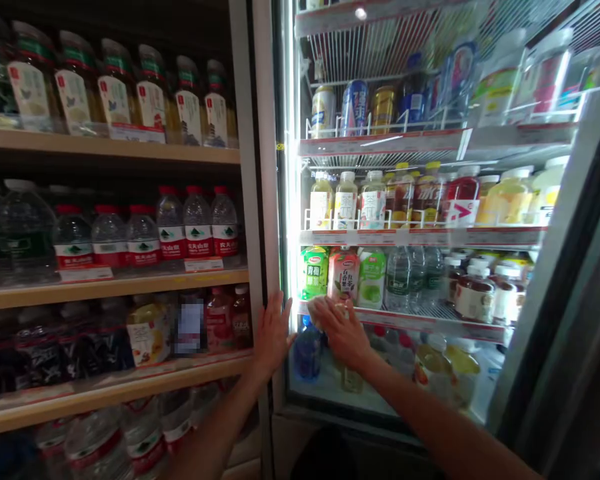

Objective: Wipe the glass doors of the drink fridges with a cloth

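My left hand (pixel 273 337) rests with fingers stretched out against the upright frame (pixel 269 220) of a lit drinks fridge. Farther right, my right hand (pixel 345 333) presses a pale folded cloth (pixel 317 312) to the fridge's glass front, at the height of a shelf edge (pixel 420 321). The fingers cover part of the cloth. Behind the glass near that hand stand a green drink carton (pixel 314 272), a reddish one (pixel 343 275) and a blue bottle (pixel 307 352).
Wooden shelves (pixel 130 287) on the left carry rows of bottled drinks, among them red-capped water bottles (pixel 171 230). Inside the fridge, several wire shelves hold cans (pixel 354 107) and bottles (pixel 373 200). A dark door edge (pixel 555 267) borders the glass at right.
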Available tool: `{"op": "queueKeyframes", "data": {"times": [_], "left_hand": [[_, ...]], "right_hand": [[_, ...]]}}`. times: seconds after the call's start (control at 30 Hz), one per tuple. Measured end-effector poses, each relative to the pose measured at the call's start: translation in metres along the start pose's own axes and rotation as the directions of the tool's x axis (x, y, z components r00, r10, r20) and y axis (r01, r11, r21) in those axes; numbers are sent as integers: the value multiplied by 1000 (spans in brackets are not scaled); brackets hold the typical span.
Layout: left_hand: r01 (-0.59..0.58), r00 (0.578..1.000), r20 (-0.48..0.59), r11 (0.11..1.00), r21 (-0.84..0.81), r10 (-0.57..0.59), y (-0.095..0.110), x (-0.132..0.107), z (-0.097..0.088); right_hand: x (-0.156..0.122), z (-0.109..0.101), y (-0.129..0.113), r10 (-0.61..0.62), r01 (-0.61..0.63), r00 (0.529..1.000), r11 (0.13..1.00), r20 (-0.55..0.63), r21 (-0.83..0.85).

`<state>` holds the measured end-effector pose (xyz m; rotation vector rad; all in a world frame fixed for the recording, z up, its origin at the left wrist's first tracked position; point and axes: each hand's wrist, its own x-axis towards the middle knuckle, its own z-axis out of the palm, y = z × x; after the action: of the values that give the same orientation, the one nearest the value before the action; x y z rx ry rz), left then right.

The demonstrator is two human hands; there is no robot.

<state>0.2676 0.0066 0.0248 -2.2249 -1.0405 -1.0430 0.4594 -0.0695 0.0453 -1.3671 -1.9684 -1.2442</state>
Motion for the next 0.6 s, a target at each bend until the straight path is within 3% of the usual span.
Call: {"op": "queueKeyframes", "data": {"times": [0.07, 0.13, 0.3, 0.47, 0.53, 0.6], "left_hand": [[-8, 1000, -10, 999, -33, 7, 8, 4, 4], [-4, 1000, -22, 998, -64, 2, 18, 9, 6], [-46, 997, -61, 996, -80, 41, 42, 27, 0], [-114, 986, -137, 989, -94, 100, 75, 62, -11], [-132, 981, -154, 986, -104, 115, 89, 73, -11], [-143, 980, -155, 984, -107, 125, 100, 79, -9]], "right_hand": [[4, -11, 17, 154, -155, 987, 988, -34, -26], [1, -19, 29, 223, -225, 974, 973, -42, -47], [-40, -26, 42, 95, -93, 995, 994, 22, -64], [-35, -38, 68, 325, -334, 940, 939, -109, -82], [-40, -41, 73, 332, -343, 936, 934, -119, -97], [-54, -42, 76, 265, -272, 961, 956, -75, -113]]}}
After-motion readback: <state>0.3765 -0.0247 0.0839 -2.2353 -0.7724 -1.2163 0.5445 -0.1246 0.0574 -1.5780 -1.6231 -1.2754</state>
